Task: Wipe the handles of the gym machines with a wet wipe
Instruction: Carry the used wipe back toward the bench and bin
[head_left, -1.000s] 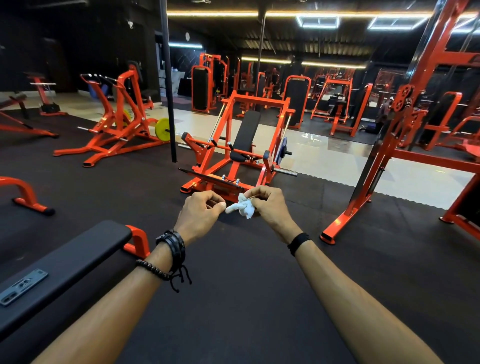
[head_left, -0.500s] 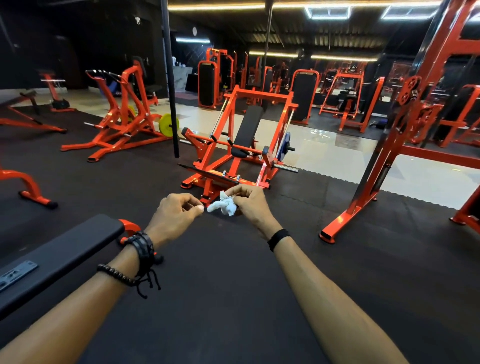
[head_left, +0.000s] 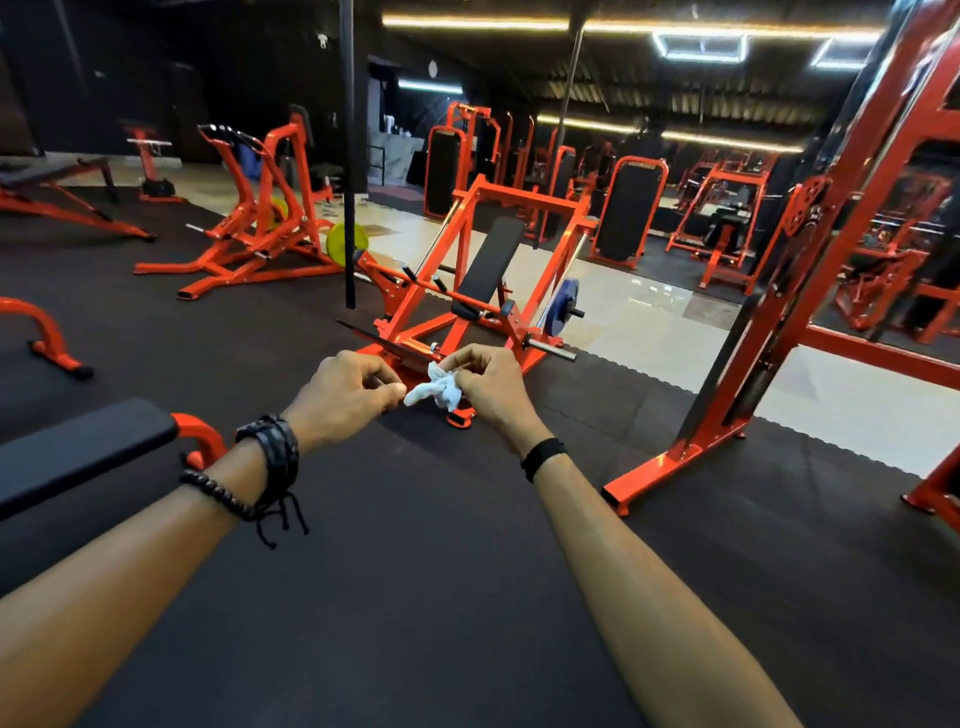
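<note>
Both arms outstretched over open black floor mat (head_left: 467, 597). Crumpled white wet wipe (head_left: 439, 391) pinched in curled right hand (head_left: 491, 387); left hand (head_left: 343, 389) curled, fingertips nipping its other end. Orange press machine (head_left: 467, 291) just ahead, bench (head_left: 78, 447) edging left, orange rack post (head_left: 727, 374) right.

Black rubber mat floor (head_left: 467, 597) below; glossy pale tile strip (head_left: 649, 322) at two o'clock; glowing ceiling light strips (head_left: 467, 23) at twelve.

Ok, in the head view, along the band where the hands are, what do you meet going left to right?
Black bench pad → left hand → white wet wipe, pinched by both hands → right hand → foot of the tall orange rack.
</note>
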